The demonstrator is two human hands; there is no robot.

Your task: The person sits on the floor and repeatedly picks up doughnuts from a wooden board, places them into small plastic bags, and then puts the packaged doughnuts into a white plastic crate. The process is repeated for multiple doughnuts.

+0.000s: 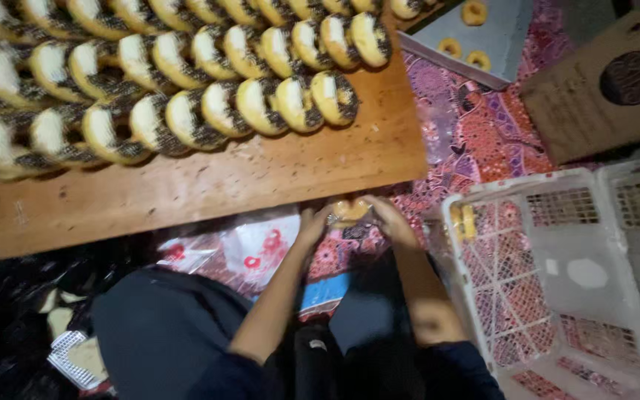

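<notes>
A doughnut [348, 211] in a clear plastic wrap sits between both my hands, just below the edge of the wooden board [261, 178]. My left hand [311, 224] grips its left side and my right hand [388, 220] grips its right side. Several rows of doughnuts [187, 74] topped with white icing and dark sprinkles lean on one another across the board. The wrapped doughnut is blurred, so its topping is unclear.
A white plastic crate [564, 281] stands at the right with a wrapped doughnut [462, 221] in its near corner. Plastic bags [261, 248] lie on the patterned cloth. A grey tray [498, 37] with plain rings and a brown cardboard box [609, 81] sit at the back right.
</notes>
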